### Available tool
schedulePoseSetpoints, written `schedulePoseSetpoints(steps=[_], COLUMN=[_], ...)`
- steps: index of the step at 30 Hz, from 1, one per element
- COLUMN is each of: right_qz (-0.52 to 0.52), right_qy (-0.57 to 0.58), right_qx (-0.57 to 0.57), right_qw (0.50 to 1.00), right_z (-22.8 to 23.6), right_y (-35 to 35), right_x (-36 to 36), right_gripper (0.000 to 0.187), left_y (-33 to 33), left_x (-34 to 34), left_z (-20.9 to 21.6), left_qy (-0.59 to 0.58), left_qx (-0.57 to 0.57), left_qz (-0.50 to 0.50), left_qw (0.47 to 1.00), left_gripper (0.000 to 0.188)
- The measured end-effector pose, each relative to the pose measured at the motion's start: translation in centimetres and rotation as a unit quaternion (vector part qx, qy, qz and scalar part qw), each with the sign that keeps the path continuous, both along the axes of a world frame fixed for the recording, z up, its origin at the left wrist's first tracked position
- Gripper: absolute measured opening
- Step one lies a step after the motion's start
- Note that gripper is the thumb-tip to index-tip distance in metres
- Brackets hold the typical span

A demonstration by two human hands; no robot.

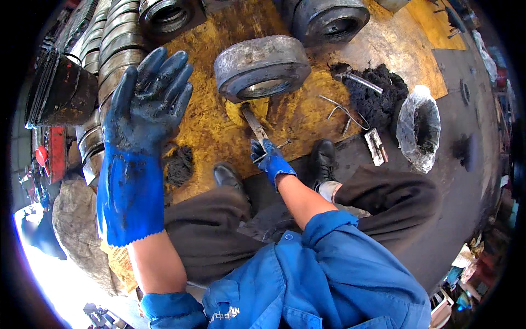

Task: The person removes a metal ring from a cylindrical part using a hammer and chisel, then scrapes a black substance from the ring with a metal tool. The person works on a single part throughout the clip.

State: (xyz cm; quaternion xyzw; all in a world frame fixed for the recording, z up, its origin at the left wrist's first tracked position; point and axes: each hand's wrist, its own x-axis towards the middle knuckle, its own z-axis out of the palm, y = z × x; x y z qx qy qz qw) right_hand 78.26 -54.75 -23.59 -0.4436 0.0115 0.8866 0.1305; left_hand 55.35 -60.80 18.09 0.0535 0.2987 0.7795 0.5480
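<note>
Right hand [270, 159] hides its grip on a thin metal tool [275, 148].

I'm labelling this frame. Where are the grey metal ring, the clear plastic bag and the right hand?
grey metal ring [262, 61], head view, on its flat top face
clear plastic bag [408, 122], head view, on its left wall
right hand [269, 158], head view, on the gloved back

Both hands wear long-cuffed blue rubber gloves, the left glove [143, 118] darkened with black grease over fingers and palm, the right glove [272, 160] smeared likewise. A bright blue work jacket [329, 274] has rolled-up sleeves and a round button. Dark brown trousers [213, 230] and black leather shoes [323, 159] complete the clothing.
</note>
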Motion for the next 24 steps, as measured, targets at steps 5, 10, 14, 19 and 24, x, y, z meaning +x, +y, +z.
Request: schedulePoseSetpoints(steps=[5,10,14,19,24], right_qz=[-0.056,-0.057,-0.014,0.040,0.139], right_qy=[0.020,0.036,0.064,0.033,0.037], right_qx=[-0.032,-0.054,-0.016,0.079,0.175], right_qw=[0.998,0.996,0.998,0.996,0.974], right_z=[0.4,-1.8,-1.5,-2.2,-2.1], right_y=[-0.8,-0.5,-0.5,1.9,2.4], right_x=[-2.3,-1.4,-1.1,0.4,-0.3], right_gripper=[0.030,0.033,0.033,0.033,0.034], left_y=[-0.4,0.0,-0.5,0.4,-1.2], left_x=[0.5,0.4,1.0,0.2,1.1], left_z=[0.7,0.3,1.1,-0.5,1.2], left_qy=[0.010,-0.001,0.002,0.001,0.018], left_qx=[-0.030,-0.011,-0.020,-0.006,-0.028], left_qz=[0.043,0.024,0.043,0.008,0.038], left_qw=[0.999,1.000,0.999,1.000,0.999], left_gripper=[0.059,0.061,0.061,0.059,0.060])
